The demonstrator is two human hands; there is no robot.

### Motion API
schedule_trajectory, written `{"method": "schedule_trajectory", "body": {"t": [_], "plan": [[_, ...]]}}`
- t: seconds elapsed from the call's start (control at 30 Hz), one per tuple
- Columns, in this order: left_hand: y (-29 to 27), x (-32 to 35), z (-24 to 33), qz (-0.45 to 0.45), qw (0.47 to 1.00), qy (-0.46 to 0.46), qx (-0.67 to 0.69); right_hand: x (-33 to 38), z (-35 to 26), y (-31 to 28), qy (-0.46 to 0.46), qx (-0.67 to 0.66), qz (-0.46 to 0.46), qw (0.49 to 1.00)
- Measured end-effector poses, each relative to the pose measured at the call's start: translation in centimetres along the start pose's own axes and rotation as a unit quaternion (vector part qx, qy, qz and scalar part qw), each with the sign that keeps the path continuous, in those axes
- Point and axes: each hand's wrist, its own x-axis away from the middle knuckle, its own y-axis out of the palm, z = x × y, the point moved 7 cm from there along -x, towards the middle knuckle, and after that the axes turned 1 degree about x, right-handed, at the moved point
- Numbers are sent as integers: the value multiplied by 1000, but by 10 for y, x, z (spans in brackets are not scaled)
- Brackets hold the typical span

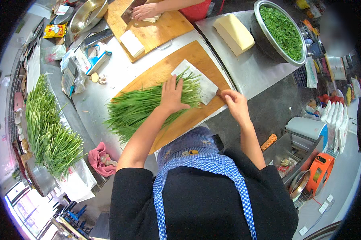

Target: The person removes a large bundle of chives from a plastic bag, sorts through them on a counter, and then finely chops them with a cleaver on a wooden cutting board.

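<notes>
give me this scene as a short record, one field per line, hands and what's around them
left hand: fingers spread, pressed on a bunch of long green stalks
right hand: at the handle of a broad-bladed cleaver
surface: wooden board under the stalks
far left: second pile of green stalks
upper right: pale yellow block; metal basin of chopped greens
across: another person's hand over a second board
</notes>
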Motion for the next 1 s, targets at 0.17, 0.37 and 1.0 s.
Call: {"method": "schedule_trajectory", "body": {"t": [0.17, 0.37, 1.0], "plan": [[0, -21, -56, -126, 974, -67, 176, -5, 33, -16, 30, 16, -11, 999], [9, 30, -21, -84, 985, -153, -18, -18, 38, 9, -17, 199, -53, 978], [7, 38, -32, -12, 981, -192, -39, -44, 31, 14, 1, 274, -78, 958]]}}
